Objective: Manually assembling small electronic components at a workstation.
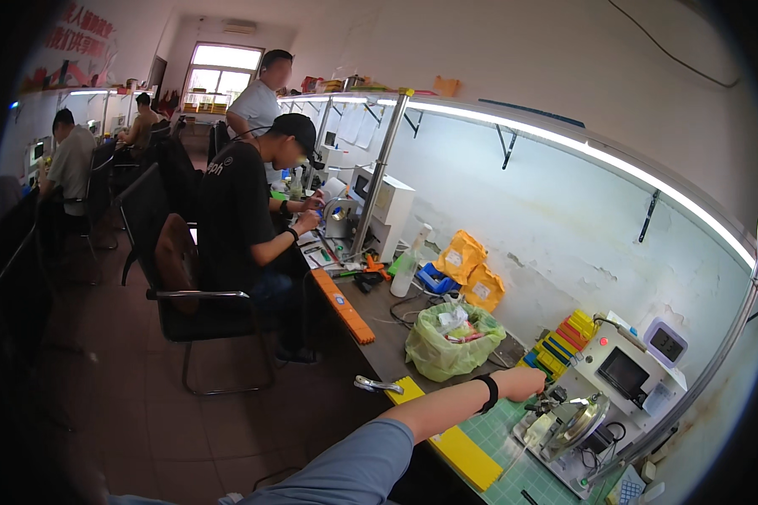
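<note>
My left arm, in a blue-grey sleeve, crosses the lower middle of the head view toward the right, a black band on its wrist. My left hand (524, 384) is curled closed above the green cutting mat (485, 418), at the left side of a white bench machine (619, 370). Its fingertips are mostly hidden, and I cannot make out what they hold. Close by the hand are the machine's metal fixture and round disc (583, 423). The machine has a dark screen and a red button. No part of my right hand shows.
A bin with a green bag (453, 343) stands left of my hand, with yellow packages (463, 257) behind. Colourful trays (560, 343) sit beside the machine. A yellow strip (465, 457) and orange strip (343, 307) line the bench edge. A co-worker (248, 194) sits further along.
</note>
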A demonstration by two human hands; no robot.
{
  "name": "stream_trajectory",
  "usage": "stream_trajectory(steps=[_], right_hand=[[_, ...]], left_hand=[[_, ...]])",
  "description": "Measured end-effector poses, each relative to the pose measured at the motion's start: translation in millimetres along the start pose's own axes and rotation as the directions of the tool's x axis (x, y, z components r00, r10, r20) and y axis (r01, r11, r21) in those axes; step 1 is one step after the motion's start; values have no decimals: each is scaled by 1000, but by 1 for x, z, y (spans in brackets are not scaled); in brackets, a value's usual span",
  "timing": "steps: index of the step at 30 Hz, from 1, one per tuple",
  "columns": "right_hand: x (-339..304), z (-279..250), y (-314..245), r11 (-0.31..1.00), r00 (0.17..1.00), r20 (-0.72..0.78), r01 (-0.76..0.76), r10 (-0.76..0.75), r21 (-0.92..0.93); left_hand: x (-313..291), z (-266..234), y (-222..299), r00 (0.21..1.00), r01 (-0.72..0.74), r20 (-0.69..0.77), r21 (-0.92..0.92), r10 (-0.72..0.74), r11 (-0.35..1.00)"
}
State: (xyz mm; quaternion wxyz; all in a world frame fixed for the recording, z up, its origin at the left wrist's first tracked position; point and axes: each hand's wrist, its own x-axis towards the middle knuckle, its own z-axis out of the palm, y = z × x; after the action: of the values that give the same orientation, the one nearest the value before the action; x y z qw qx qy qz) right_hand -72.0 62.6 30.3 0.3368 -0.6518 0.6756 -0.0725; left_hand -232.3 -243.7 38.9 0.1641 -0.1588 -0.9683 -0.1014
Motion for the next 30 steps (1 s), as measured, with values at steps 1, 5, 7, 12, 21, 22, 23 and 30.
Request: stream_trajectory(steps=[1, 5, 7, 12, 21, 22, 23, 30], right_hand=[[-1, -15, -4, 992, 992, -25, 127, -127, 6], [-17, -103, -77, 913, 910, -161, 399, -383, 83], [-30, -141, -118, 844, 832, -223, 532, -508, 63], [-9, -177, -143, 341, 461, -346, 871, -817, 353], [36, -180, -206, 96, 435, -319, 703, -842, 705], [29, -169, -209, -5, 476, -369, 608, -798, 794], [24, -168, -213, 147, 532, -286, 630, -797, 763], [68, -182, -217, 417, 834, -125, 392, -538, 820]], left_hand=[[-1, -1, -1, 1000, 1, -12, 7, -1, 1000], [-1, 4, -10, 999, 16, -34, 7, -16, 1000], [3, 6, -10, 999, -13, -50, 28, 14, 1000], [4, 6, -14, 1000, -15, 14, 62, 15, 998], [-24, 10, -16, 998, 54, -44, 2, -54, 999], [-18, 9, -9, 998, 37, -42, -5, -37, 999], [-13, 9, -2, 999, 19, -40, -12, -20, 1000], [-13, 20, -9, 997, 41, -59, -46, -43, 998]])
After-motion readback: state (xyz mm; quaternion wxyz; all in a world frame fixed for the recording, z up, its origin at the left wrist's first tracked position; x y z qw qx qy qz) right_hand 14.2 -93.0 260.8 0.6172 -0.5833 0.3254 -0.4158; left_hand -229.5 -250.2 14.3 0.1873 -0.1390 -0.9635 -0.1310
